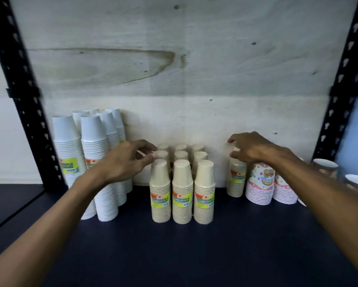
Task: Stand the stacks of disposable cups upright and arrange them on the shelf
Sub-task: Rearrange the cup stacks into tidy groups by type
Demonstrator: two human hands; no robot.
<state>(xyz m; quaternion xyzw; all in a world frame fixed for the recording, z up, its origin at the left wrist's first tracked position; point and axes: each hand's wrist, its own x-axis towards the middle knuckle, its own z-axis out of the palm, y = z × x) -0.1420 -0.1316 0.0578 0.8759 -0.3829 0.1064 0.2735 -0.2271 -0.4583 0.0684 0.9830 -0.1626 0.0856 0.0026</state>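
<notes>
Several tall white cup stacks (93,162) stand upright at the left of the dark shelf (194,251). A block of beige cup stacks (182,191) with yellow-green labels stands in the middle, three across. A lone beige stack (236,179) stands to the right, beside two pink patterned stacks (259,183). My left hand (126,160) hovers with fingers apart by the left beige stacks, its fingertips near their tops. My right hand (250,148) curls over the top of the lone beige stack; whether it grips is unclear.
Black perforated uprights (23,96) frame the shelf on both sides. A pale plywood back panel (174,69) stands right behind the stacks. Clear jars with white lids (327,166) sit at the far right.
</notes>
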